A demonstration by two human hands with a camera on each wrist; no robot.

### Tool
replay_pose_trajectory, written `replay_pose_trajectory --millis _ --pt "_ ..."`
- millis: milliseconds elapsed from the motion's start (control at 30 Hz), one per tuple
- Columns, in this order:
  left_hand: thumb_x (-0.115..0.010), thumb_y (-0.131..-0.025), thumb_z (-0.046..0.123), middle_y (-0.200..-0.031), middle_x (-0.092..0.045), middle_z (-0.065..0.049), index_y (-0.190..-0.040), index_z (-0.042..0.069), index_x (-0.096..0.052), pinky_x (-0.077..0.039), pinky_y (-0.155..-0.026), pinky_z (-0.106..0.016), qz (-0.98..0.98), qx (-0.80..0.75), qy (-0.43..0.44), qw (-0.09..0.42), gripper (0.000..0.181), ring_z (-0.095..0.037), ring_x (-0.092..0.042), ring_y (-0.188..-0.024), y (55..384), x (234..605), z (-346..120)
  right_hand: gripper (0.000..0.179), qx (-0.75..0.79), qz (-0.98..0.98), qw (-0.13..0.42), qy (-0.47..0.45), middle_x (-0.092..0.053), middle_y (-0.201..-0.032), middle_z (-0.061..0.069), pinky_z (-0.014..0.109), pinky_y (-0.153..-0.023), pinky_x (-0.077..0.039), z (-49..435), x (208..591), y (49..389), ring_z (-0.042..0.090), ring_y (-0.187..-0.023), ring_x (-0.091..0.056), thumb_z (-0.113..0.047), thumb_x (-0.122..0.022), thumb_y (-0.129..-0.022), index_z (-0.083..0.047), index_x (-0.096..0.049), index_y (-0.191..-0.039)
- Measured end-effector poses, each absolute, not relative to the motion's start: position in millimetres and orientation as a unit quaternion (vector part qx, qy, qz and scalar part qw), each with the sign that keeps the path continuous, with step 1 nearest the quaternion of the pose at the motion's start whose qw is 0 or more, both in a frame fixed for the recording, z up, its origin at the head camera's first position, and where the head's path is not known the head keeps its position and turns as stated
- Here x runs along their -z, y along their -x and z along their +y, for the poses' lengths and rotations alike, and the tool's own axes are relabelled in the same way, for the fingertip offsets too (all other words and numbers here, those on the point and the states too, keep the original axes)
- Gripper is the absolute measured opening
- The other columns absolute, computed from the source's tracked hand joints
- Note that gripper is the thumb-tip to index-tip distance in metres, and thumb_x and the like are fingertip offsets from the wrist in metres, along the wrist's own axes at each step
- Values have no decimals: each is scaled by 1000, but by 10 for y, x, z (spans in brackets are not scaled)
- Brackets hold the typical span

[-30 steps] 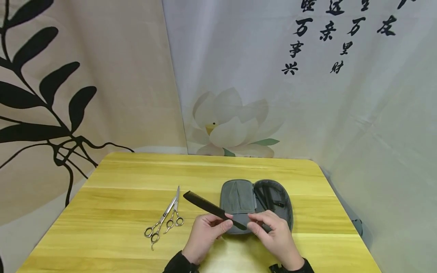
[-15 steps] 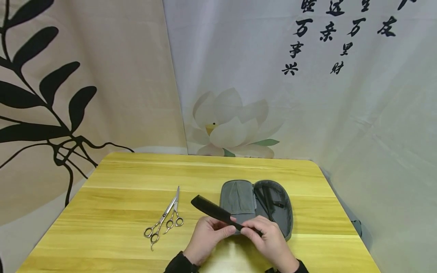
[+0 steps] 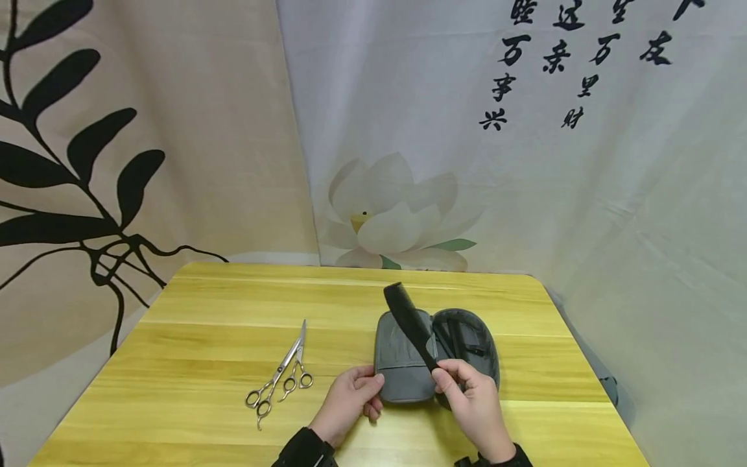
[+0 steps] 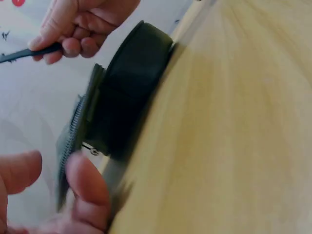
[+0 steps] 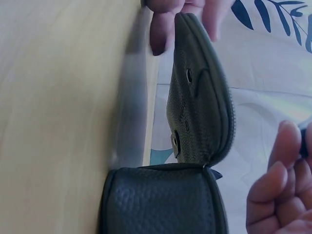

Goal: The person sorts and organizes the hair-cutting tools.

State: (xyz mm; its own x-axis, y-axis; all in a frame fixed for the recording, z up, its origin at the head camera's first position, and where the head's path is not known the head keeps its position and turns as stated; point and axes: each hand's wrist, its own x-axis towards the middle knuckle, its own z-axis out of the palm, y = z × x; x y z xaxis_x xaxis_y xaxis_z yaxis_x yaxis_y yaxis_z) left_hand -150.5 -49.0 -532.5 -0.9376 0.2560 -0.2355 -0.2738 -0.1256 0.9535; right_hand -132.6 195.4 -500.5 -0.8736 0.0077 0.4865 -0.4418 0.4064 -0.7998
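A black comb (image 3: 406, 321) slants up and to the left, its handle pinched between the thumb and fingers of my right hand (image 3: 475, 405). The comb is above an open grey zip case (image 3: 405, 383), in front of its left flap in the head view. At the flap's left edge is my left hand (image 3: 348, 399). Its thumb and fingers lie on either side of the flap (image 4: 73, 131), and the left wrist view shows a gap between thumb and flap. Dark tools (image 3: 458, 337) sit in the case's right half; their kind is hard to tell.
To the left, two pairs of silver scissors lie close together on the wooden table (image 3: 192, 363): a longer pair (image 3: 280, 370) and another pair (image 3: 299, 363) beside it. A printed curtain (image 3: 233, 130) hangs behind the table's back edge.
My left hand has let go of the comb and moved to the case's left edge. The comb, in my right hand alone, has swung more upright and moved right, over the case.
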Motion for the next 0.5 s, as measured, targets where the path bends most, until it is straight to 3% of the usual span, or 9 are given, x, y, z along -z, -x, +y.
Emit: replay_pose_trajectory --millis 100,233,333,500 --pt "-65 -109 24 -83 -68 -5 -152 -23 -35 -56 -54 -22 630 -749 -16 206 71 -9 -61 -62 1516 5361 -505 6 -573 -795 181 -87 -80 -84 6 21 -62 -60 1959 4976 1331 8 -69 -71 -3 -72 -100 -8 -76 -102" --pt "-66 -108 23 -76 -65 -1 -148 -22 -42 -55 -51 -20 626 -750 -34 210 64 -7 -60 -60 1539 5393 -537 12 -651 -748 130 -20 -82 -88 3 24 -68 -64 1996 4937 1351 9 -69 -73 -7 -69 -104 2 -73 -110" --pt "-68 -107 22 -76 -65 -2 -144 -19 -49 -56 -52 -20 619 -754 -36 218 58 -7 -60 -60 1552 5402 -559 12 -715 -693 90 3 -82 -89 -5 21 -68 -62 2054 4932 1360 7 -71 -72 -10 -67 -106 -2 -72 -113" --pt "-71 -104 18 -75 -65 -1 -137 -16 -56 -57 -53 -21 613 -756 -42 226 49 -7 -61 -59 1563 5400 -576 19 -799 -597 54 -43 -82 -97 -5 18 -72 -62 2150 4948 1377 3 -77 -74 -1 -59 -108 -14 -71 -114"
